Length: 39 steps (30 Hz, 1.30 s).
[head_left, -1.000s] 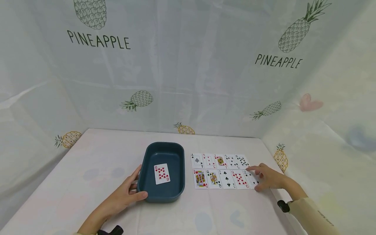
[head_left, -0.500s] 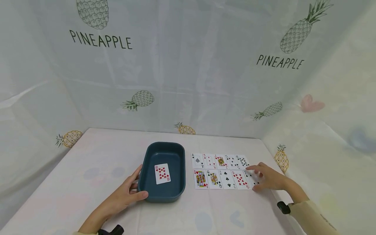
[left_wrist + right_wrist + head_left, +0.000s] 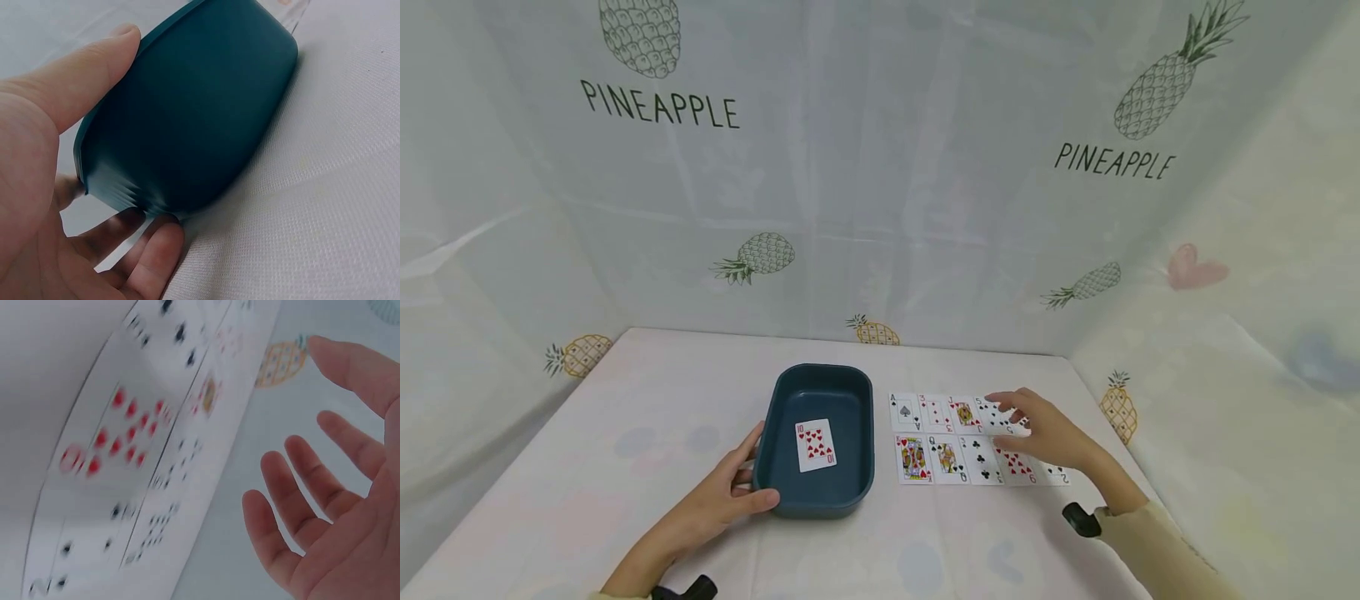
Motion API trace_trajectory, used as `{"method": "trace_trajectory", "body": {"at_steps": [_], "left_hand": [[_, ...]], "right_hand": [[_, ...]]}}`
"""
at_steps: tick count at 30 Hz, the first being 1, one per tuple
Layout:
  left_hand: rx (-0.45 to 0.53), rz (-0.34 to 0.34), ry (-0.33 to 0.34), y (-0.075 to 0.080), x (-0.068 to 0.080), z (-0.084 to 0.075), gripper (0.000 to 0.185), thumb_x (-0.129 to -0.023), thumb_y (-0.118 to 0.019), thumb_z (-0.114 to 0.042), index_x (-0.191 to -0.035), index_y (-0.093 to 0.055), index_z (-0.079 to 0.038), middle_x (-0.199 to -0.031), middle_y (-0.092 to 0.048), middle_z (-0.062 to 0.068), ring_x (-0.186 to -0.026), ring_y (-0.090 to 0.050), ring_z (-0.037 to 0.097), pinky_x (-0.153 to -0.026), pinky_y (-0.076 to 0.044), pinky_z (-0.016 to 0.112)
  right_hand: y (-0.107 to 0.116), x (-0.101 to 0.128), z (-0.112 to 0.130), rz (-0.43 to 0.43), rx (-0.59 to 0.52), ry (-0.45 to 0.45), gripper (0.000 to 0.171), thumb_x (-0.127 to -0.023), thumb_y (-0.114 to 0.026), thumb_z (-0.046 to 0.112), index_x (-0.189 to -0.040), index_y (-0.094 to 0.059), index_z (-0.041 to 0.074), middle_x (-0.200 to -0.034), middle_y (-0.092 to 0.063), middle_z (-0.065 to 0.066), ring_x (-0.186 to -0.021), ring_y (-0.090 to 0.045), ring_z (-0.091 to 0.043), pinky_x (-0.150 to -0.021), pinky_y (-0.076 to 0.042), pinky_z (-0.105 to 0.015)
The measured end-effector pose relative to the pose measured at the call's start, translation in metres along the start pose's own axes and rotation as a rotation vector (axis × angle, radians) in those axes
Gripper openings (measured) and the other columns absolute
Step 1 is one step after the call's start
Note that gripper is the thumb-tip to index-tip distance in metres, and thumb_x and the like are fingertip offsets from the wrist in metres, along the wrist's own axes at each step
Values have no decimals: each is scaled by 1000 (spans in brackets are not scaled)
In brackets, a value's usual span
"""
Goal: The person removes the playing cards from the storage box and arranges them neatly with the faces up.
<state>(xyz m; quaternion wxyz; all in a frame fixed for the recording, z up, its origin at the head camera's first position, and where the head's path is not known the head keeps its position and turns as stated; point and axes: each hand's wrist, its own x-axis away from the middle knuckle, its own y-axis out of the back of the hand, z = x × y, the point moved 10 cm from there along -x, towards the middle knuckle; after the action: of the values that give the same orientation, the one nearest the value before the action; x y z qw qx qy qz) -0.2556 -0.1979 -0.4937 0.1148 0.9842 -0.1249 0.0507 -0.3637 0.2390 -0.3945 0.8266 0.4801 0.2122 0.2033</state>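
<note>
A deep dark-teal tray (image 3: 850, 497) stands left of the cards, a ten of hearts (image 3: 816, 445) lying face up inside it. My left hand (image 3: 724, 498) holds the tray's near left corner, thumb on one side and fingers curled against the other, also seen in the left wrist view. Above the right end of two rows of face-up playing cards hovers my right hand (image 3: 1045, 432), fingers spread and grasping nothing. It partly hides the nine of hearts (image 3: 1019, 469) and the cards around it. The right wrist view shows that palm (image 3: 356, 550) apart from the cards.
The back row holds an ace of spades (image 3: 905, 411), a three of diamonds (image 3: 935, 413) and a jack (image 3: 964, 413). In front lie a king (image 3: 913, 459), a queen (image 3: 947, 457) and a three of clubs (image 3: 981, 459). A pineapple-print cloth wall (image 3: 887, 192) borders the table.
My right hand has lifted from the two at the right end of the front row and moved left over the cards. The left hand and tray stay put.
</note>
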Motion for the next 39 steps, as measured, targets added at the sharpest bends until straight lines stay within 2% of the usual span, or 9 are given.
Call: {"method": "trace_trajectory", "body": {"at_steps": [4,8,17,24,33,39], "left_hand": [[1,0,-1,0,0,-1,100,-99,-77,-26,-173,-9,-29,-168,-25,22,-132,-56,30,-94,-55,27],[8,-1,6,0,0,0,100,-99,-77,-26,-173,-9,-29,-168,-25,22,-132,-56,30,-94,-54,28],[9,-5,13,1,1,4,100,-99,-78,-27,-172,-10,-31,-169,-23,22,-131,-58,29,-94,-55,28],[-23,-21,18,3,-1,5,101,-98,-79,-30,-172,-11,-33,-169,-25,21,-133,-57,29,-97,-54,34],[-21,-9,7,2,0,3,99,-100,-77,-29,-172,-10,-31,-168,-25,21,-133,-57,29,-97,-54,31],[-37,-8,6,3,-1,1,99,-100,-76,-31,-172,-9,-30,-168,-25,21,-135,-56,31,-100,-55,37]], "right_hand": [[-12,-21,26,-17,-62,20,65,-92,-85,27,-150,-58,14,-126,-62,-5,-108,-64,-29,-90,-57,-51],[-28,-45,55,-21,-112,49,65,-93,-84,29,-151,-57,15,-126,-62,-5,-109,-64,-24,-91,-57,-47],[-70,-90,121,21,-231,122,68,-95,-83,32,-153,-55,13,-131,-61,-11,-117,-63,-34,-94,-54,-59],[-99,-114,156,60,-276,174,67,-94,-83,29,-152,-56,9,-136,-58,-19,-128,-56,-39,-106,-49,-61],[-133,-137,179,97,-182,216,67,-93,-82,29,-151,-57,8,-136,-59,-18,-127,-59,-35,-103,-53,-46],[-148,-142,193,118,-14,218,69,-93,-83,37,-152,-58,14,-138,-61,-9,-126,-57,-26,-106,-50,-48]]}}
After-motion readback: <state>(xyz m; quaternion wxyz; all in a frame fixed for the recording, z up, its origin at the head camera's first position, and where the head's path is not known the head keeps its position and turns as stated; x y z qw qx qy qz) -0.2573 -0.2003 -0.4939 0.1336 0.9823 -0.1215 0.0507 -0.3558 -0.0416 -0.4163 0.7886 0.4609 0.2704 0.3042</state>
